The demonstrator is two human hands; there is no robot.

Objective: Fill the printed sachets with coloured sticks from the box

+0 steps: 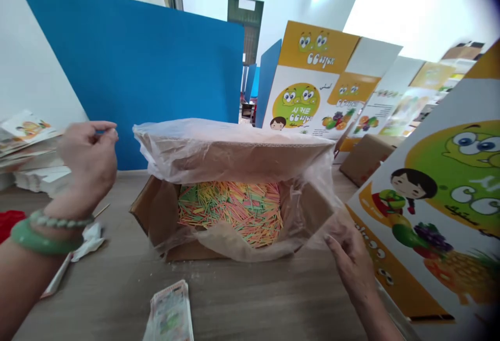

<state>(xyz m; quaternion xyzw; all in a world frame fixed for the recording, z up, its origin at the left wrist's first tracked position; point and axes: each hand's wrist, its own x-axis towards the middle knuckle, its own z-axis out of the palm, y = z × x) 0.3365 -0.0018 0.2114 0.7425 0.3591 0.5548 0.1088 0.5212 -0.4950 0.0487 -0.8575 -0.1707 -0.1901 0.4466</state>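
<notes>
Here, a wood-grain table (242, 299) bears a carton (156, 216) of coloured sticks (230, 208), before a blue partition (156, 70). Left hand (88, 159) raised, pinched closed; right hand (351, 263) slack, touching the carton's plastic liner (234, 148).

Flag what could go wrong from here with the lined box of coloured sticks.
1. The right hand touches the thin clear plastic liner of the brown cardboard box; a tug might tear it or scatter the loose green, yellow and pink sticks.
2. The printed cardboard panel stands close beside that hand and could be knocked over.
</notes>
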